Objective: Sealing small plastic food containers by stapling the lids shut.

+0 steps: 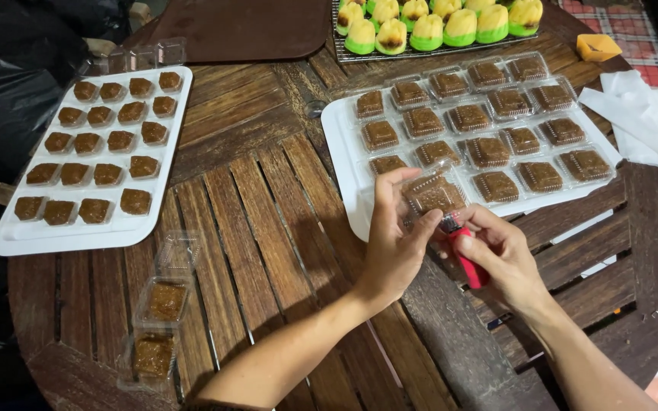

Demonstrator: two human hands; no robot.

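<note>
Single head view, looking steeply down, close over round wooden table (268,198)

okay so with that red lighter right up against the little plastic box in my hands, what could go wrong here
1. The red lighter in the right hand sits right at the clear plastic box; too much heat could warp or burn the plastic, or singe the brown cake inside.
2. The left hand pinches the box close to the lighter's head, so its fingers could get burnt.
3. The box is held over the white tray, so a slip could knock the packed boxes there.
</note>
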